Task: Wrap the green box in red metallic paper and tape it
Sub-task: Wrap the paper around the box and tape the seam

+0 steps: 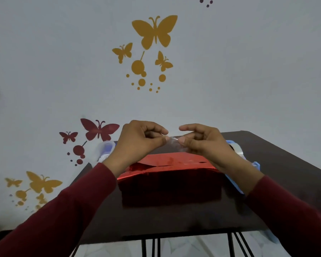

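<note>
Nearest the camera: two forearms in dark red long sleeves (67, 206) reach forward over a dark brown rectangular table (174, 223) standing on thin black metal legs (232, 243). Box wrapped in red metallic paper (170, 175) sits on the table between the forearms; a loose flap of the paper lies partly lifted across its top face. No green surface of the box is visible.

Left hand (139, 140) and right hand (202, 141) are raised above the box, close together. Each pinches one end of a short strip of clear adhesive tape (173, 142) between thumb and forefinger; the strip spans the gap between them.

Clear tape roll (235, 151) lies behind the right wrist. A translucent plastic container (106, 147) stands behind the left wrist. A light blue item (235, 184) lies under the right forearm; its identity cannot be told. Wall behind carries yellow and red butterfly decals (154, 32).
</note>
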